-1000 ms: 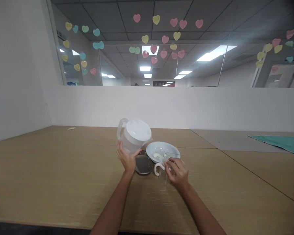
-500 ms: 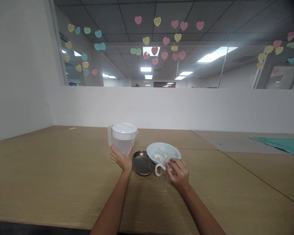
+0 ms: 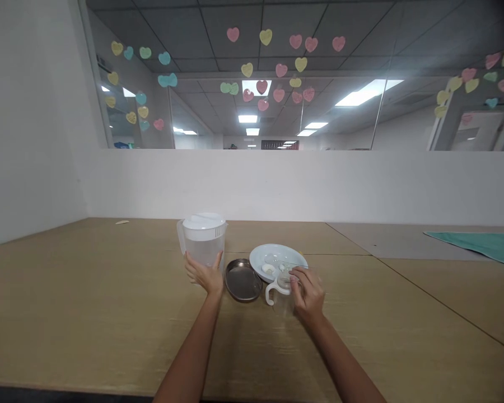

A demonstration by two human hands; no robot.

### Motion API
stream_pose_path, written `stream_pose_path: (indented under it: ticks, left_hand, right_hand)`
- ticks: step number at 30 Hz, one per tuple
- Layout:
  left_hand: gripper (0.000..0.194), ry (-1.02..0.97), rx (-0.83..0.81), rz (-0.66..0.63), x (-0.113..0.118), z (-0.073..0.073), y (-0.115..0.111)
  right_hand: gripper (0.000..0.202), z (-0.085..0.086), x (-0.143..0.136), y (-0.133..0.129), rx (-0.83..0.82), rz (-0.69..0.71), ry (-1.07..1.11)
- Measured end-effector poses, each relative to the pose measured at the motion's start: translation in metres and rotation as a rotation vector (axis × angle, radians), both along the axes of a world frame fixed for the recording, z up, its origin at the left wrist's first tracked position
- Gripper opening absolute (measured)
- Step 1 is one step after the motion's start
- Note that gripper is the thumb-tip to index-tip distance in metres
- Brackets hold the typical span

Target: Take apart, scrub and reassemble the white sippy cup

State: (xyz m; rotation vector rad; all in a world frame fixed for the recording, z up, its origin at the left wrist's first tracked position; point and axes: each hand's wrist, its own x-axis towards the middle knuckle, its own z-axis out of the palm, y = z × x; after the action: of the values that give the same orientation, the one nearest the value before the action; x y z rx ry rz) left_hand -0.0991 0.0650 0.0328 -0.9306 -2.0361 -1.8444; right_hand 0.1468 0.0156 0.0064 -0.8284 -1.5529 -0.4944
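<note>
On the table's (image 3: 88, 313) far L, a small pale strip (image 3: 122, 222); then the white-lidded pitcher (image 3: 201, 247), now upright and further L than 1 s ago, when it tipped near the dark tray (image 3: 243, 283), so tipping is prob. over. L hand (image 3: 205, 275) fingers clamp its lower side; base hidden. Tray sits between pitcher and mug (image 3: 283, 301), in the way. Plate (image 3: 258, 253) w/ whitish bits just behind mug. R hand (image 3: 311, 293) at mug's rim, can't tell if gripping. Green cloth (image 3: 479, 245) far R.
</note>
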Motion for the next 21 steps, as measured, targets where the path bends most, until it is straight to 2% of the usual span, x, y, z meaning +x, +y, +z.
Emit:
stream_pose_path:
  ticks: [7,15,18,21]
  left_hand:
    - [0.098,-0.015,-0.008,-0.002,0.001,0.001,-0.001]
    - [0.102,0.021,-0.003,-0.028,-0.001,0.001,-0.002]
    - [0.104,0.163,0.044,-0.041,0.002,0.004,-0.005]
    - [0.088,0.449,0.153,-0.176,0.015,0.009,-0.012]
  right_hand:
    - [0.027,-0.006,0.007,0.015,-0.152,-0.229,0.400]
    - [0.032,-0.019,0.004,0.022,-0.322,-0.132,0.370]
    - [0.033,-0.021,0.004,0.023,-0.354,-0.123,0.391]
    - [0.034,-0.023,0.005,0.026,-0.385,-0.107,0.399]
